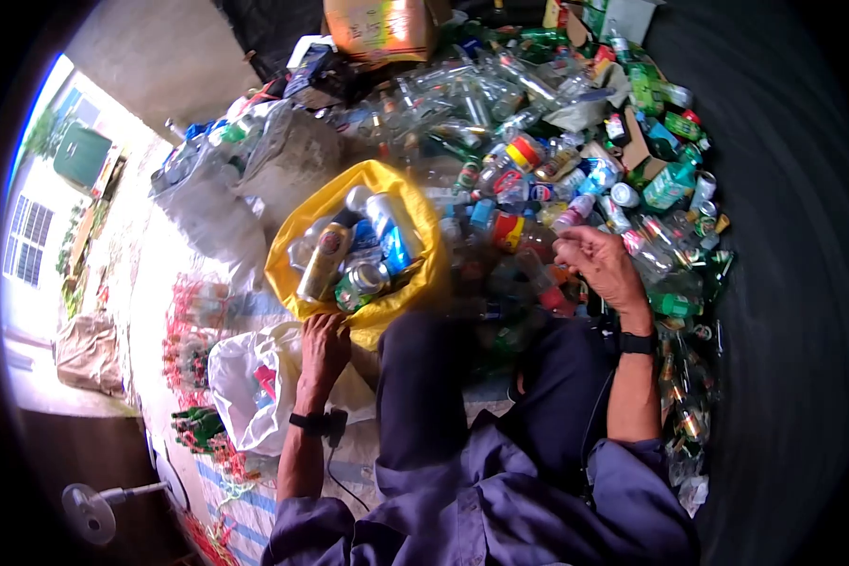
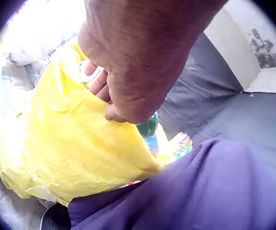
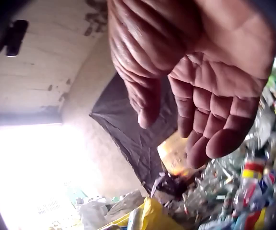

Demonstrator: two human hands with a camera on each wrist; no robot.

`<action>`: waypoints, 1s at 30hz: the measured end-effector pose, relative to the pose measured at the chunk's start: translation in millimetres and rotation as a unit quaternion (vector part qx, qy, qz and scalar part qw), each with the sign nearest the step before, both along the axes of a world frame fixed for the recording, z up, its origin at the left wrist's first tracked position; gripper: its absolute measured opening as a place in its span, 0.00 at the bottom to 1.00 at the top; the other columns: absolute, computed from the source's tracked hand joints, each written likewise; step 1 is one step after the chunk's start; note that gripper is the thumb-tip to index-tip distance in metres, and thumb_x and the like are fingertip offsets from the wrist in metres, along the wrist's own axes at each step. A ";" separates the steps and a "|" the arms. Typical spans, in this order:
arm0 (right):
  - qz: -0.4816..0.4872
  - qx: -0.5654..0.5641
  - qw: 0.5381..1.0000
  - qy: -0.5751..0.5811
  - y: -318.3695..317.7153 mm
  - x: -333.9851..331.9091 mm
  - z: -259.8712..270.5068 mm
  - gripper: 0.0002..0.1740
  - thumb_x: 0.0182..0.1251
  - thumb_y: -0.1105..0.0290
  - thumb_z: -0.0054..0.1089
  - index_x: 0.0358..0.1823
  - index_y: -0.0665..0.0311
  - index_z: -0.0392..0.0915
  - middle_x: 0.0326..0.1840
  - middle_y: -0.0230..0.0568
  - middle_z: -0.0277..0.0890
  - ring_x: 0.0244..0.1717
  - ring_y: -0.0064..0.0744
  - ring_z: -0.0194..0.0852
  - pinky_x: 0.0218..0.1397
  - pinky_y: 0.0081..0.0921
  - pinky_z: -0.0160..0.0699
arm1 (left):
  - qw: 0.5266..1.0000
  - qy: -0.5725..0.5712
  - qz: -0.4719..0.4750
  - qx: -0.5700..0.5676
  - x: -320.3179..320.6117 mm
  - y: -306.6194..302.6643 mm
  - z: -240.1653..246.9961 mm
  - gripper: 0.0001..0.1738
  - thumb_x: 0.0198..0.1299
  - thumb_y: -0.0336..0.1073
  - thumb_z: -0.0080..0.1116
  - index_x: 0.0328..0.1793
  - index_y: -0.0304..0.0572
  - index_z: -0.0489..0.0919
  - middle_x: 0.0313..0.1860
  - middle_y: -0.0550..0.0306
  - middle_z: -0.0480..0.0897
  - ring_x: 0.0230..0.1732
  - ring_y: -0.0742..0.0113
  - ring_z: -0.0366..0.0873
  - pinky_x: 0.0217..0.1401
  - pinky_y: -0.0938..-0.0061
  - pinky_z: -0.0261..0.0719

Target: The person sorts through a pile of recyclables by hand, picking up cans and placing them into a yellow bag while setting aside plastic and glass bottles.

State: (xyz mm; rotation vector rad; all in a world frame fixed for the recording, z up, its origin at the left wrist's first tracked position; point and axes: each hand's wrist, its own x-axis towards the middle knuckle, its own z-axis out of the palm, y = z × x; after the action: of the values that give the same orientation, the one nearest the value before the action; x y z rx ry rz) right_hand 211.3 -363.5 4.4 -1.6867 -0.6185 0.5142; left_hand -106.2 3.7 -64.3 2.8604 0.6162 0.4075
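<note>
left hand (image 1: 323,347): gripped the near rim of the yellow sack (image 1: 426,231), fingers curled over the fabric, thumb pressed against it.
right hand (image 1: 599,264): hung empty above the heap of bottles and cans (image 1: 538,170), palm bare, fingers loosely bent, nothing pinched or held.
yellow sack: stood open just beyond the dark trouser leg (image 1: 424,387), left of the right hand, mouth turned upward, rim folded outward.
cans (image 1: 325,259): lay packed inside the sack, mostly tilted or on their sides; one gold, several blue and silver, one green nearest the gripped rim.
heap of bottles and cans: spread far and right of the sack, pressed against its right side, reaching near along the right leg; clear plastic bottles mostly at the far end, coloured cans and green bottles to the right.
black sheet (image 1: 792,283): lay under and to the right of the heap.
white plastic bag (image 1: 241,387): sat near and left of the sack, just beside the left wrist, something pink inside.
cardboard box (image 1: 382,28): rested at the far edge, beyond the sack.
wrists: carried dark bands, one on each.
</note>
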 end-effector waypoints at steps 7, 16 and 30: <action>-0.164 -0.110 0.980 -0.029 -122.8 26.2 -47.1 0.20 0.71 0.61 0.65 0.52 0.72 0.81 0.37 0.35 0.84 0.37 0.23 0.82 0.40 0.23 0.79 | 0.993 -0.096 -0.009 -0.063 21.4 -14.6 25.6 0.08 0.57 0.27 0.66 0.44 0.38 0.84 0.42 0.47 0.86 0.48 0.47 0.83 0.55 0.60 0.79; -0.109 -0.376 0.918 -0.068 -207.3 -57.2 -225.4 0.16 0.69 0.58 0.59 0.29 0.64 0.78 0.36 0.47 0.82 0.38 0.50 0.81 0.40 0.46 0.77 | 0.967 -0.118 -0.123 -0.188 99.0 -94.4 111.9 0.04 0.61 0.26 0.64 0.40 0.34 0.85 0.37 0.47 0.87 0.40 0.50 0.87 0.45 0.65 0.82; -0.200 -0.439 0.876 0.003 -216.0 -26.1 -225.7 0.23 0.64 0.57 0.62 0.51 0.70 0.79 0.49 0.60 0.82 0.52 0.59 0.81 0.55 0.47 0.79 | 0.863 0.011 -0.474 -0.174 207.3 -193.1 105.1 0.09 0.56 0.30 0.64 0.43 0.38 0.78 0.31 0.49 0.79 0.35 0.47 0.80 0.40 0.57 0.79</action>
State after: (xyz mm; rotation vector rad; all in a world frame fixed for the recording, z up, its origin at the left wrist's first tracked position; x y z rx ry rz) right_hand 185.2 -579.5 -221.2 -2.5881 0.0288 0.5281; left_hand 101.1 -189.4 40.9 2.4167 -0.6677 0.0736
